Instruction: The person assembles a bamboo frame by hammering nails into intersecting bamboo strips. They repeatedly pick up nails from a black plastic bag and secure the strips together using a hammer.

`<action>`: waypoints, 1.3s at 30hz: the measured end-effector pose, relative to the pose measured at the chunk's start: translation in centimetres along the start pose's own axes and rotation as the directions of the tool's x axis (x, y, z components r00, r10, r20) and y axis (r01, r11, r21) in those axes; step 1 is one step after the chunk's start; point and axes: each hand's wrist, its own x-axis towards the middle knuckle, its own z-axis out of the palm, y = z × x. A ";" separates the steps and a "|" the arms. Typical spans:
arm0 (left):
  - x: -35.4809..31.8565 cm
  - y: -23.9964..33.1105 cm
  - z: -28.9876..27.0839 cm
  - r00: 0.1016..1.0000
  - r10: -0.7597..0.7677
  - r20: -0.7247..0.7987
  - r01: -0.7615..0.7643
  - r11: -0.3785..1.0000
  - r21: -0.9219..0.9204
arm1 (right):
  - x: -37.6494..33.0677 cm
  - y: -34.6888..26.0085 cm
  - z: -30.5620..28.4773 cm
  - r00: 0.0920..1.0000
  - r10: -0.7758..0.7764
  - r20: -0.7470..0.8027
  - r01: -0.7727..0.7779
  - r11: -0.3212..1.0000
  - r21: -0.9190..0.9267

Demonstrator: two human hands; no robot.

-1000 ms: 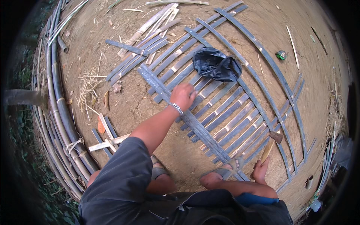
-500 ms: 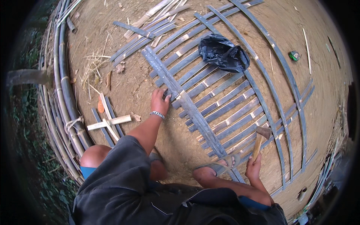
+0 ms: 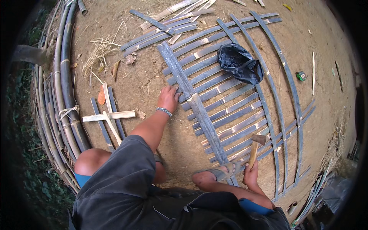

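Note:
A lattice of dark bamboo slats lies on the ground, crossed near me by a wide bamboo strip (image 3: 197,105). My left hand (image 3: 168,98) is closed on the near end of a bamboo slat (image 3: 181,98) that sticks out beside this strip. In my right hand (image 3: 251,174) is a hatchet (image 3: 253,153), held by its wooden handle with the rusty metal head up, above the lattice's lower right part. A crumpled black plastic bag (image 3: 239,63) rests on the slats farther off. My sandalled foot (image 3: 220,173) is on the strip's near end.
Long bamboo poles (image 3: 66,84), tied together, run along the left. Loose split pieces (image 3: 109,116) lie crossed left of my arm, and more slats (image 3: 161,36) are piled at the far left. A green and black tape measure (image 3: 301,76) sits beyond the lattice at right.
The view has shifted, so the lattice sits a little farther right and lower. My left hand stays at the slat end, and the hatchet remains raised in my right hand.

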 end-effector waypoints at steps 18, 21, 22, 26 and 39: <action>-1.3 0.1 0.3 0.973 -0.155 -0.173 0.136 0.984 -0.119 | 1.2 -2.9 0.6 0.992 -0.126 -0.015 0.123 0.985 -0.117; -1.3 2.9 0.0 0.950 -0.129 -0.286 0.090 0.985 -0.146 | 1.5 -2.3 0.3 0.988 -0.146 -0.041 0.139 0.979 -0.150; -0.7 4.2 0.2 0.947 -0.098 -0.305 0.058 0.989 -0.139 | 1.4 -2.1 0.2 0.991 -0.123 -0.052 0.116 0.985 -0.128; 6.3 12.1 2.1 0.945 0.249 -0.212 -0.311 0.883 -0.350 | 1.3 -0.6 0.7 0.939 -0.314 -0.138 0.287 0.940 -0.184; 21.1 21.4 7.6 0.748 0.431 0.506 -0.601 0.762 0.240 | -5.9 -1.0 1.4 0.968 0.210 -0.138 -0.148 0.919 0.364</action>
